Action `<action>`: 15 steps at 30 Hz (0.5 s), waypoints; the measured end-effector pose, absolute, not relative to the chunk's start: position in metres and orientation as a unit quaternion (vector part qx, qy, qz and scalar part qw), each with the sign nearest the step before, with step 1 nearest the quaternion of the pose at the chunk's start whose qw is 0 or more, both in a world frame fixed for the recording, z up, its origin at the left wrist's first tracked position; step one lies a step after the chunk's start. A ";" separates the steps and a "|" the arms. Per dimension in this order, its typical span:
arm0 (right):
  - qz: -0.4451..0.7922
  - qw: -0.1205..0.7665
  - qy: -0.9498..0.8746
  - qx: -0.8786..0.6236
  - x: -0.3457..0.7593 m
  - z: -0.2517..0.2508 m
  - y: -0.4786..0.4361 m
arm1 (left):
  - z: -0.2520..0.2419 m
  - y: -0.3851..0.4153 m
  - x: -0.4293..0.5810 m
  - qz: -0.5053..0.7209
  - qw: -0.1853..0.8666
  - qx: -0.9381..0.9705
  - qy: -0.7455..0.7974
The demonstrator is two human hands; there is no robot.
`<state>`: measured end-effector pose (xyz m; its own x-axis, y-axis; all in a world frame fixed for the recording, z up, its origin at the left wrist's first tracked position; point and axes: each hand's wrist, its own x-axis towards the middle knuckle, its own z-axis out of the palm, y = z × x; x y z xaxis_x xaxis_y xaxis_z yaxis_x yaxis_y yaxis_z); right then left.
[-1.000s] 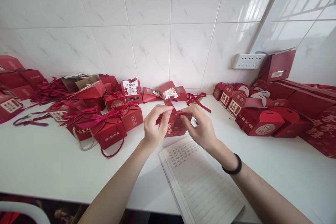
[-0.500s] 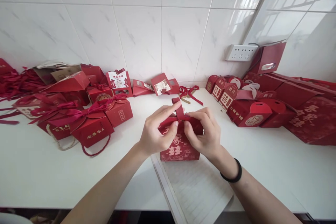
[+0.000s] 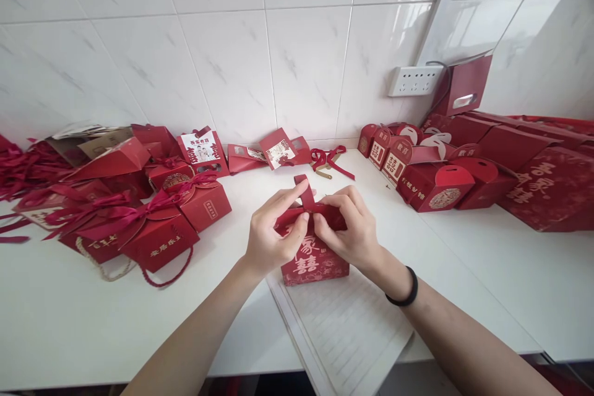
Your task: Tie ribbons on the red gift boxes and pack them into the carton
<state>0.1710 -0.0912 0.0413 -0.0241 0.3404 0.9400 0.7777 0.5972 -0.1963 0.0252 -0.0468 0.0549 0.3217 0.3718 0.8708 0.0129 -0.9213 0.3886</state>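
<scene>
A red paper gift box with pale printed characters stands upright on an open notebook. A dark red ribbon rises in a loop above its top edge. My left hand is closed at the top left of the box, with fingertips on the ribbon. From the other side my right hand pinches the ribbon near the middle of the box's top edge, thumb in front and fingers behind. The fingers cover much of the box's upper part. A black band circles my right wrist.
Red gift boxes with ribbon bows crowd the left of the white table. Flattened boxes and loose ribbon lie by the tiled wall. More boxes and large red bags stand right, below a power strip.
The camera view has tilted and shifted slightly, so the surroundings sit differently. Both hands keep the same hold at the ribbon and the box top; the ribbon loop still stands up.
</scene>
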 end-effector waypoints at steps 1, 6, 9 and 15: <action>-0.193 0.568 -0.689 -0.406 0.171 0.041 -0.091 | 0.055 -0.047 0.025 0.571 0.157 0.797 0.122; -0.194 0.569 -0.689 -0.405 0.171 0.041 -0.091 | 0.055 -0.048 0.025 0.575 0.155 0.794 0.122; -0.201 0.563 -0.690 -0.409 0.171 0.041 -0.091 | 0.055 -0.047 0.025 0.573 0.159 0.794 0.122; -0.202 0.557 -0.693 -0.411 0.172 0.041 -0.091 | 0.052 -0.046 0.025 0.573 0.176 0.792 0.118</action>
